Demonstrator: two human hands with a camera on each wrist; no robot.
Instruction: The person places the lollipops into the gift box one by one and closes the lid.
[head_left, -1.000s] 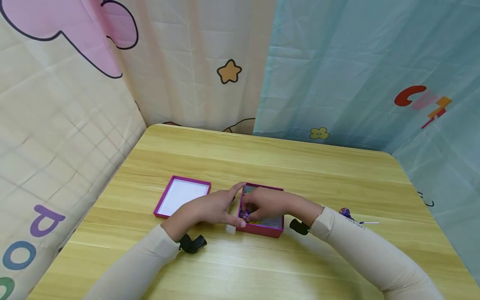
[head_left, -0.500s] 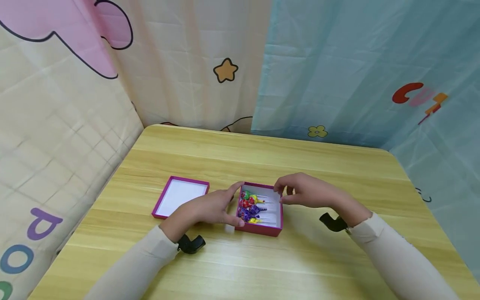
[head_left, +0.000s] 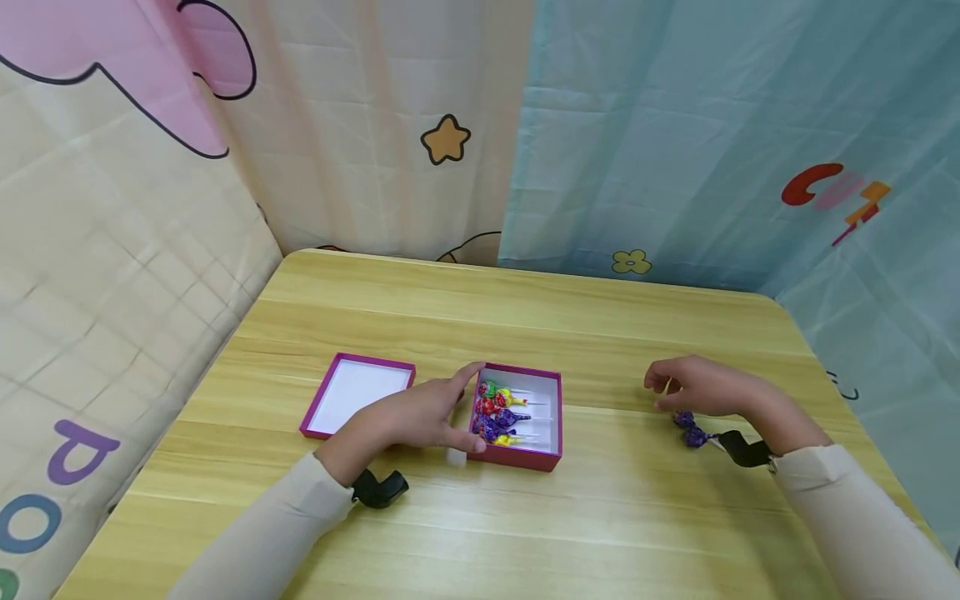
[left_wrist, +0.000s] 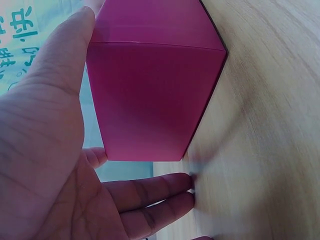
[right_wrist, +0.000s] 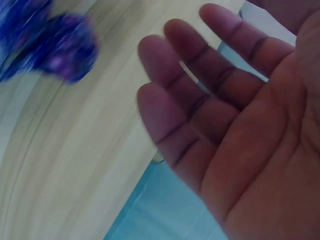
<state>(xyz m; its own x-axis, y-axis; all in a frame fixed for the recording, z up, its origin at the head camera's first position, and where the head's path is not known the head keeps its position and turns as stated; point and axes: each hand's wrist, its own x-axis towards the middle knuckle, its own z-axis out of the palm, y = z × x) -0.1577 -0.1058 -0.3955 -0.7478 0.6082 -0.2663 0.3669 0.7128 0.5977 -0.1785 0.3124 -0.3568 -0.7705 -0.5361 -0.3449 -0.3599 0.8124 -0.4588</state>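
Note:
In the head view, a magenta box [head_left: 521, 458] stands uncovered on the table. Lollipops [head_left: 512, 418] in green, yellow, red and purple wrappers lie in it, heads toward its left side. My left hand [head_left: 420, 414] holds that side, its thumb at the near corner and index finger at the far one. The left wrist view shows the box wall [left_wrist: 155, 100] between thumb and index finger, the other fingers extended below. Two purple-wrapped lollipops [head_left: 696, 437] lie on the table at right. My right hand [head_left: 705, 386] hovers by them, its fingers [right_wrist: 195, 95] loosely bent, holding nothing.
The shallow magenta lid [head_left: 363, 392], white inside, lies upside down left of the box, partly behind my left hand. Printed curtains [head_left: 390, 125] hang behind the wooden table [head_left: 585, 517] and along its sides. A black wrist camera [head_left: 378, 489] sits under my left wrist.
My right hand has come up out of the box and travelled right to the purple lollipops. The lollipops in the box have come into sight. My left hand keeps its place.

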